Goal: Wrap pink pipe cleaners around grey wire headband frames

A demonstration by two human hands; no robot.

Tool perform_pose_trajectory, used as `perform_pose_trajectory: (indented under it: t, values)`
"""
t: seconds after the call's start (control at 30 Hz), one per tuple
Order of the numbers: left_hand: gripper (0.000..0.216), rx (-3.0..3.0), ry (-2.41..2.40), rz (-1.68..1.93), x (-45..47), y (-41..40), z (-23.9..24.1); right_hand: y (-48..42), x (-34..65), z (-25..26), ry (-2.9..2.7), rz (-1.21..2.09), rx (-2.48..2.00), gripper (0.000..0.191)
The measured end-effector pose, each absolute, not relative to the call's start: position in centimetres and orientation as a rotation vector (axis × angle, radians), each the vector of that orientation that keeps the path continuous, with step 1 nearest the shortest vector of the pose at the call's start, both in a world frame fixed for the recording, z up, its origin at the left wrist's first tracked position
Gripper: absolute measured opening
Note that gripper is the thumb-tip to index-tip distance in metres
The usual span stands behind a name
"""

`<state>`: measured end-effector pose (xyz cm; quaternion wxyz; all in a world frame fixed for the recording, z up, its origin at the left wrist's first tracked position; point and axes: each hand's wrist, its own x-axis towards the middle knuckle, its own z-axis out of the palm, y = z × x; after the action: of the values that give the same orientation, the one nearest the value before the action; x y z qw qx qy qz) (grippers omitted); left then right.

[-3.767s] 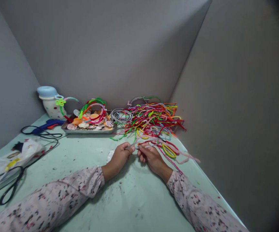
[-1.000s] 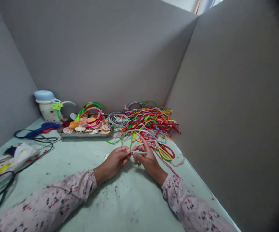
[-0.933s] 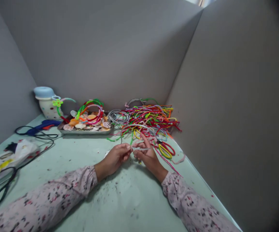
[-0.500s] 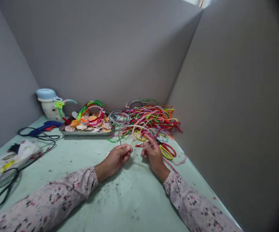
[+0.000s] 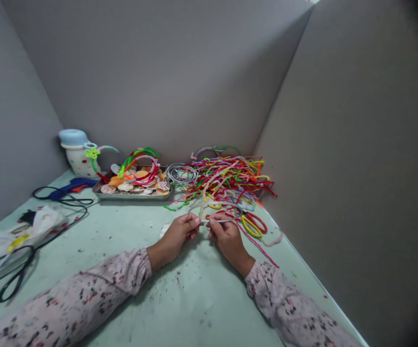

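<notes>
My left hand [image 5: 178, 236] is closed in a pinch on a pale pink pipe cleaner [image 5: 203, 203] and one side of a thin grey wire ring [image 5: 235, 206]. The pipe cleaner's free length rises toward the pile behind. My right hand [image 5: 229, 240] is closed too, thumb and finger pinching the same ring just right of the left fingertips. Both hands hover over the pale green table [image 5: 194, 299]. Exactly how pipe cleaner and wire meet is hidden by the fingers. Scissors [image 5: 251, 226] with yellow and red handles lie beyond the right hand.
A tangled pile of coloured pipe cleaners [image 5: 230, 176] lies at the back, beside a grey wire coil [image 5: 182, 174]. A metal tray [image 5: 132, 196] bears seashells and wrapped hoops. Leftward are a blue glue gun [image 5: 74, 185], a lidded cup [image 5: 78, 161], black cord [image 5: 55, 236] and plastic bag [image 5: 46, 224].
My right fingers, spread around the ring before, have closed into a pinch and moved nearer my left hand. The ring has tilted flatter. The whole view has shifted slightly.
</notes>
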<state>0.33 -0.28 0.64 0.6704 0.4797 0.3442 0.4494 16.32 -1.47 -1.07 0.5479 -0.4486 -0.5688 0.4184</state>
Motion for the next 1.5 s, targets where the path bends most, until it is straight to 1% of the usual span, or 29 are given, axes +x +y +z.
perform_pose_trajectory:
  t: [0.1,0.2,0.33,0.43,0.57,0.7,0.9,1.03,1.5]
  values:
    - [0.026,1.1,0.819,0.992,0.4,-0.3,0.5,-1.3,16.3,-1.4,-1.36,0.949,-1.11,0.028]
    - [0.023,1.125,0.833,1.008,0.4,-0.3,0.3,-1.1,16.3,-1.5,-1.343,0.976,-1.096,0.027]
    - [0.017,1.167,0.868,1.004,0.4,-0.4,0.4,-1.0,16.2,-1.3,-1.308,1.041,-1.158,0.034]
    - [0.015,1.218,0.956,1.011,0.5,-0.4,0.5,-1.0,16.2,-0.9,-1.306,1.043,-1.123,0.031]
    - [0.021,1.259,1.007,1.062,0.8,-0.4,0.5,-1.2,16.1,-0.5,-1.314,1.077,-1.115,0.029]
    - [0.022,1.268,1.053,1.05,0.8,-0.3,0.5,-1.2,16.0,-0.6,-1.297,1.107,-1.116,0.029]
    - [0.019,1.258,1.064,1.048,0.5,-0.4,0.6,-0.9,15.9,-1.1,-1.263,1.182,-1.109,0.025]
    - [0.018,1.242,1.086,1.023,0.5,-0.4,0.7,-0.9,16.0,-1.2,-1.346,1.155,-1.15,0.029]
    - [0.013,1.182,1.011,1.037,0.4,-0.2,0.3,-1.4,16.0,-0.8,-1.391,1.177,-1.056,0.026]
